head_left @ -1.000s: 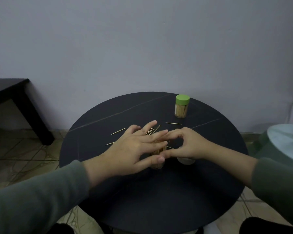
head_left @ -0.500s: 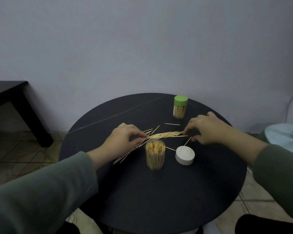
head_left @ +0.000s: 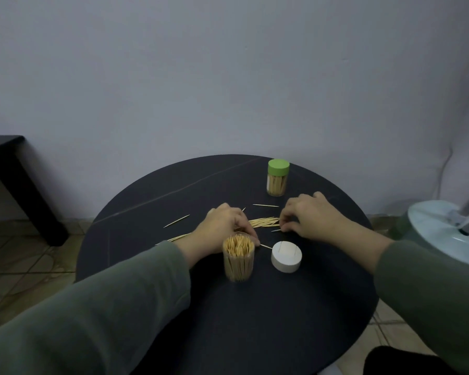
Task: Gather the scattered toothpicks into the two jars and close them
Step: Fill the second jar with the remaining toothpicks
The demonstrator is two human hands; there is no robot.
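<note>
Toothpicks [head_left: 264,222] lie bunched on the bench [head_left: 255,320] between my hands, strays nearby. One jar [head_left: 277,177] is capped green; the open jar [head_left: 238,257] is nearly full, its white lid [head_left: 286,256] beside it. My left hand [head_left: 222,228] and right hand [head_left: 313,216] each pinch one end of the bunch with curled fingers.

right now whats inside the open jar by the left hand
The open jar is packed with upright toothpicks, tips showing at the mouth and shafts through the clear wall. Its bottom cannot be made out. Its white lid sits beside it on the table.
</note>
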